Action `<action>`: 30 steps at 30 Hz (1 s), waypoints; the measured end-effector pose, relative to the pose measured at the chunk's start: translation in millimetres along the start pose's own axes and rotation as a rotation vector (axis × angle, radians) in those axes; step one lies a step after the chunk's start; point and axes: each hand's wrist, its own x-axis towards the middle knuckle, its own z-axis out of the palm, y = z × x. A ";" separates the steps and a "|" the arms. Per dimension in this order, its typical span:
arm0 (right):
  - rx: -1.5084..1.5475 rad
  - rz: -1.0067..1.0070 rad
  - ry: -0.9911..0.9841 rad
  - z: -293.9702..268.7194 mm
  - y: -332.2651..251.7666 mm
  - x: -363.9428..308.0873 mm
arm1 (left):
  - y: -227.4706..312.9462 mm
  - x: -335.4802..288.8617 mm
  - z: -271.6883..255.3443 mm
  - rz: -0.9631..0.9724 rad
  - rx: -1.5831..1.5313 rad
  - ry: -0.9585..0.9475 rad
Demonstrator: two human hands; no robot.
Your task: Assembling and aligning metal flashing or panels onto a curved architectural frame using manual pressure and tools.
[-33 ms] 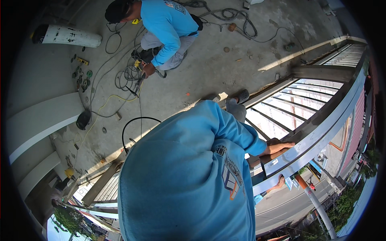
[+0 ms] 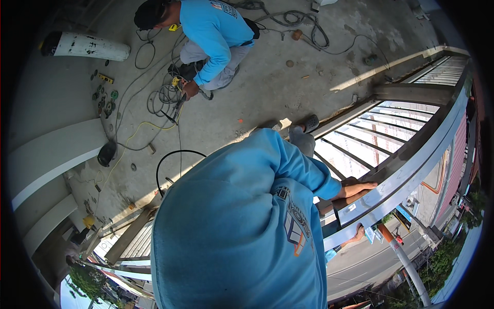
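Note:
My left arm, in a blue sleeve, fills the lower middle and bends toward the right. My left hand (image 2: 356, 191) lies on a shiny flat metal rail (image 2: 393, 188), its visible fingers stretched along the surface. A dark reflection shows beneath it. At the rail's outer edge, above the street, is my right hand (image 2: 355, 235), with a bit of light blue sleeve below. The rail hides most of its fingers, so I cannot tell how they are bent. My shod foot (image 2: 311, 122) stands inside the railing.
A co-worker (image 2: 218, 44) in blue crouches on the concrete floor, hands among tangled cables (image 2: 163, 100). A worn white cylinder (image 2: 90, 46) lies at the upper left. Small round discs (image 2: 109, 103) and a dark helmet-like object (image 2: 107, 153) are nearby. Beyond the railing, a road (image 2: 360, 273) lies far below.

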 end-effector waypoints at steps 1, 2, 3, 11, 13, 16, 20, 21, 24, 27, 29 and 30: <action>0.000 0.003 0.001 -1.2 0.2 -0.6 | -0.4 0.4 0.8 0.018 0.001 0.002; 0.005 0.003 -0.002 0.6 0.6 1.5 | -4.5 7.6 -1.4 0.022 0.002 0.004; 0.013 0.003 -0.009 1.7 1.8 3.9 | -11.4 18.9 -5.1 0.062 -0.003 0.017; 0.024 0.012 -0.007 -2.9 5.7 5.1 | -4.8 12.2 -2.7 0.041 0.045 -0.006; 0.035 0.011 -0.009 -2.5 6.1 5.9 | -5.6 10.9 -1.4 0.062 -0.049 -0.004; 0.028 0.041 -0.019 -6.1 2.4 0.7 | -2.2 2.3 -0.8 0.058 -0.027 0.039; 0.040 0.043 -0.019 -9.0 3.2 -2.0 | 8.4 -16.4 6.2 0.004 -0.072 -0.019; 0.041 0.048 -0.019 -10.0 2.6 -4.7 | 5.6 -14.6 4.4 -0.013 -0.073 -0.036; 0.051 0.054 -0.030 -10.2 2.5 -1.0 | 3.0 -7.0 1.3 -0.005 -0.066 -0.038; 0.059 0.062 -0.038 -11.5 4.3 0.4 | -0.6 3.9 -0.5 0.044 -0.035 0.005; 0.062 0.068 -0.040 -12.3 5.1 0.3 | -1.5 5.6 0.3 0.058 -0.024 0.018; 0.063 0.071 -0.040 -12.8 5.3 -0.2 | -1.4 5.9 1.2 0.075 -0.022 0.043</action>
